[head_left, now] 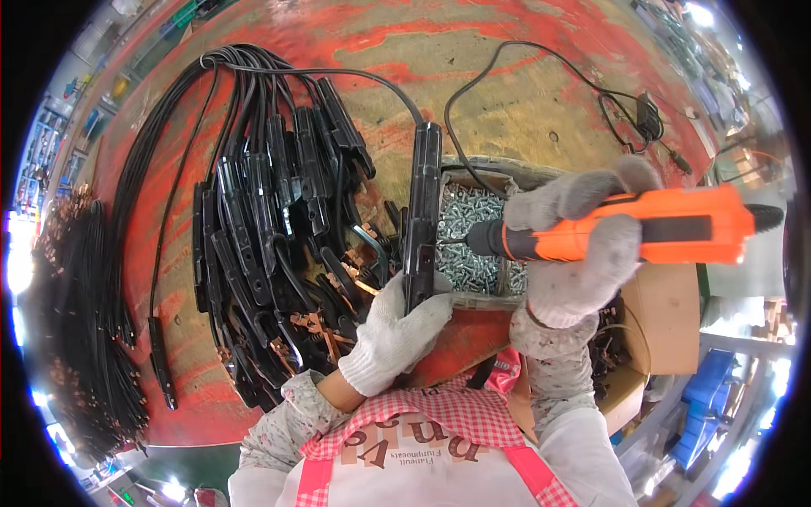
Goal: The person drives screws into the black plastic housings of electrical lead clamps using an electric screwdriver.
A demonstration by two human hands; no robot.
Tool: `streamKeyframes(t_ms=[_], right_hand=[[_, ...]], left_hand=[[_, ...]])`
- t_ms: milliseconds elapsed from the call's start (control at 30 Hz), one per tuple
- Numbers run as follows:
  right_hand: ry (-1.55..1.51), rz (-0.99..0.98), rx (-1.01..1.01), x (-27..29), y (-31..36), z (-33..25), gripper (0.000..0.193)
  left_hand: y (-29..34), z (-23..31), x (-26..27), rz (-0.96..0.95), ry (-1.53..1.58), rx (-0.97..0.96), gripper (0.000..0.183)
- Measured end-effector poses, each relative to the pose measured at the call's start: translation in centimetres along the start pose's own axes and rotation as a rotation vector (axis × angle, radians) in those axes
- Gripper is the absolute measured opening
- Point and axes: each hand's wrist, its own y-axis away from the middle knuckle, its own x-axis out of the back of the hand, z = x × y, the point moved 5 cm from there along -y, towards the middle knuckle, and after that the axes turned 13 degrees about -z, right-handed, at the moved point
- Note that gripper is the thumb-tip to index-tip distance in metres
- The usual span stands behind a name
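My left hand (399, 331), in a white knit glove, is closed around the lower end of a black welding electrode holder (420, 198). The holder stands lengthwise away from me, and a black cable runs out of its far end. An orange electric screwdriver (625, 226) lies sideways in my gloved right hand (583, 241), fingers wrapped round its body. Its black nose points left, and the thin bit reaches the side of the holder; whether a screw sits at its tip is too small to tell. Below the bit is a box of silver screws (470, 277).
Left of my hands lies a pile of black electrode holders (253, 228) with copper parts and bundled cables (160, 135). Cut cable ends (76, 329) heap at the far left. A power cord (528, 44) crosses the red, worn table (380, 59). A cardboard box (663, 317) stands at right.
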Motion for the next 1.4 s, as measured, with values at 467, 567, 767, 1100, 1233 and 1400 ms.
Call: streamKeyframes(t_ms=[467,567,767,1100,1233,1400], right_hand=[[-0.362,-0.243,0.103,0.3,-1.6,-6.5,0.074],[-0.337,-0.221,0.142,-0.4,-1.0,-6.4,0.075],[-0.335,-0.354,0.209,-1.8,-0.5,-5.4,0.061],[-0.298,-0.604,0.232,-2.4,-0.3,-5.8,0.073],[-0.116,-0.560,0.237,-1.7,-0.8,-6.6,0.070],[-0.159,-0.580,-0.051,-0.1,0.8,-9.5,0.058]], left_hand=[[-0.7,-0.2,0.1,-0.065,-0.006,-0.058,0.024],[-0.6,-0.2,0.0,-0.020,0.002,-0.129,0.023],[-1.1,-0.5,0.0,-0.013,-0.038,-0.089,0.021],[-0.5,-0.4,-0.5,0.033,0.080,-0.084,0.022],[-0.4,-0.2,-0.7,0.013,0.086,-0.062,0.022],[-0.9,-0.8,0.0,-0.040,0.109,-0.080,0.023]])
